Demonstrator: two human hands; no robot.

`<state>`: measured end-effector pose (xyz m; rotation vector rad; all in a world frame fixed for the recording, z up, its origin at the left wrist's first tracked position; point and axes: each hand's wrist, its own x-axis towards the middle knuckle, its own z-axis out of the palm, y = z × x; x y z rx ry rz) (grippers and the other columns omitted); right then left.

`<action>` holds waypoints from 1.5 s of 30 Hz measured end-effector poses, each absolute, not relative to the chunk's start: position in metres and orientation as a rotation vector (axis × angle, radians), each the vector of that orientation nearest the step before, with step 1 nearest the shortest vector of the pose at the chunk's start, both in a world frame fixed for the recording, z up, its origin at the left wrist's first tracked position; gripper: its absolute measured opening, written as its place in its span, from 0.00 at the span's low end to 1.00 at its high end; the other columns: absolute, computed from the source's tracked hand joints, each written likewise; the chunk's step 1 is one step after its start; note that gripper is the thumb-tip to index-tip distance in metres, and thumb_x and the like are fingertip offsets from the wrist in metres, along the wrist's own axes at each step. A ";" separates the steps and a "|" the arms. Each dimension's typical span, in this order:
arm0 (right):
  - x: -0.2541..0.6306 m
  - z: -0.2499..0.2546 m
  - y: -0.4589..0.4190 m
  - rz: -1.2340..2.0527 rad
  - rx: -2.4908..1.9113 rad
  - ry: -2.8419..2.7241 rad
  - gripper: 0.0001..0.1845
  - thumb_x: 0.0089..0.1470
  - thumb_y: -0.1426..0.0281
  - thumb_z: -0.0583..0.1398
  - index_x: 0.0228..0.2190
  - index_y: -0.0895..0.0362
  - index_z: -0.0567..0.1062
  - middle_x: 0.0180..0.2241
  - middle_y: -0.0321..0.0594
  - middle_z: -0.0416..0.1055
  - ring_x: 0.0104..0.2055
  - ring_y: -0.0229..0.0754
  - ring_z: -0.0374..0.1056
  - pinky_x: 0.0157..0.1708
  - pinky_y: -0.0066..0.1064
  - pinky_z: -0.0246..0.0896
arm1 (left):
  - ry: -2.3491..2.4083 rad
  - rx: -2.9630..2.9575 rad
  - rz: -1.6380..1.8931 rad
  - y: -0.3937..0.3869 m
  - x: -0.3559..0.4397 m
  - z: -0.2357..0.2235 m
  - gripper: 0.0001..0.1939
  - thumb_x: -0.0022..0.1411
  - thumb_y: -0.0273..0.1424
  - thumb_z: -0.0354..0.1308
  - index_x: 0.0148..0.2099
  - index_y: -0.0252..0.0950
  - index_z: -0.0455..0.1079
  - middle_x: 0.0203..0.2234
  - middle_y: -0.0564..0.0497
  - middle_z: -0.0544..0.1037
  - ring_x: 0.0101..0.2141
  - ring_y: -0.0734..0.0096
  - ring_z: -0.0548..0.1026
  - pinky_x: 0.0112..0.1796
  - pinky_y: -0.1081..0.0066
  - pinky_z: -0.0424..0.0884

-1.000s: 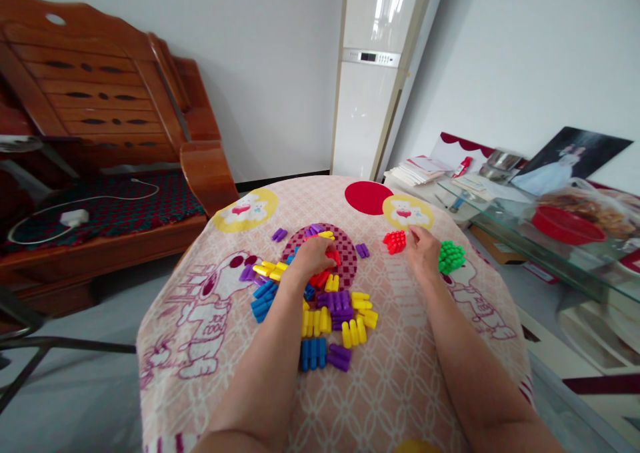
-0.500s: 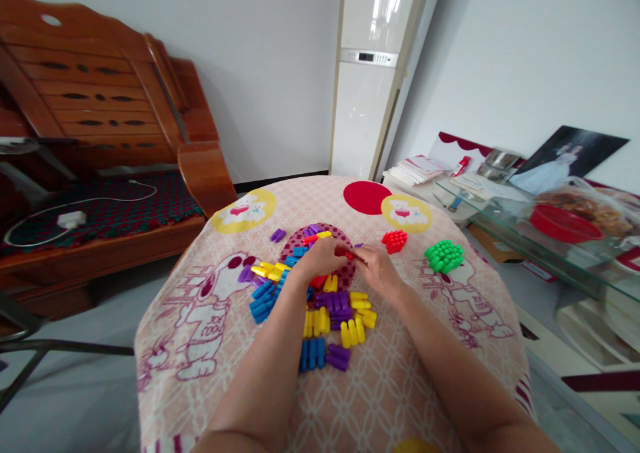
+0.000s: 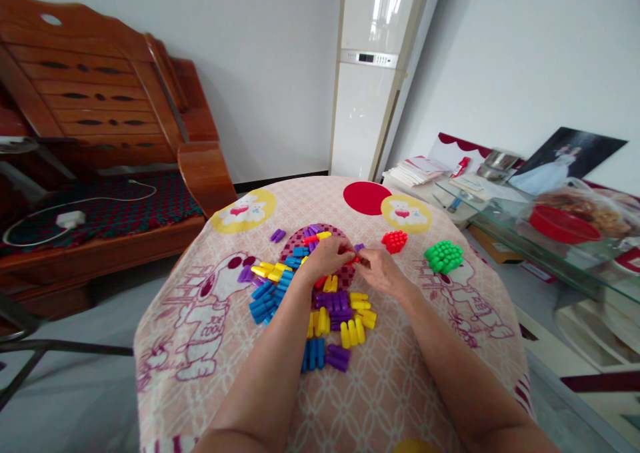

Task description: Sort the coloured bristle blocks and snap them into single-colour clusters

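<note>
My left hand (image 3: pixel 332 256) and my right hand (image 3: pixel 379 268) meet above the middle of the table, fingers closed on a small red plastic piece (image 3: pixel 356 260) between them. The fingers cover most of it. Under and around my left forearm lie loose plastic pieces: blue pieces (image 3: pixel 263 304), yellow pieces (image 3: pixel 353 332) and purple pieces (image 3: pixel 332 301). To the right of my right hand sits a cluster of red pieces (image 3: pixel 395 241) packed together. Farther right is a similar green cluster (image 3: pixel 444 257).
The round table has a patterned pink cloth (image 3: pixel 400 400). A wooden bench (image 3: pixel 100 106) stands at the left and a tall white air conditioner (image 3: pixel 361 120) behind. At the right, a glass shelf (image 3: pixel 500 220) bears a red bowl (image 3: pixel 565 224), papers and a photo.
Both hands have shifted slightly to the right, still together around the red piece. More of that piece shows between the fingertips. The pieces on the cloth look unmoved.
</note>
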<state>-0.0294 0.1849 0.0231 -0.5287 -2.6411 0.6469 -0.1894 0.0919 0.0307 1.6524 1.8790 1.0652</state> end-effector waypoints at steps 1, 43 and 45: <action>-0.029 0.024 0.185 0.677 -0.516 -2.628 0.07 0.55 0.72 0.60 0.25 0.59 0.72 0.20 0.33 0.66 0.24 0.34 0.59 0.26 0.25 0.49 | 1.882 1.652 1.073 0.093 -0.190 0.030 0.11 0.57 0.31 0.56 0.36 0.33 0.78 0.25 0.51 0.79 0.27 0.72 0.73 0.29 0.76 0.65; -0.030 0.015 0.191 0.568 -0.618 -2.457 0.10 0.56 0.71 0.60 0.40 0.57 0.80 0.31 0.41 0.79 0.31 0.40 0.71 0.34 0.29 0.62 | 2.584 1.435 0.871 0.069 -0.227 0.034 0.11 0.57 0.24 0.57 0.42 0.36 0.77 0.38 0.45 0.81 0.41 0.60 0.78 0.43 0.69 0.71; -0.034 0.013 0.182 0.564 -0.544 -2.537 0.11 0.56 0.72 0.61 0.41 0.57 0.80 0.31 0.40 0.78 0.31 0.40 0.71 0.35 0.29 0.62 | 2.577 1.470 0.865 0.070 -0.226 0.031 0.10 0.54 0.23 0.59 0.40 0.35 0.77 0.40 0.43 0.81 0.42 0.60 0.77 0.44 0.68 0.71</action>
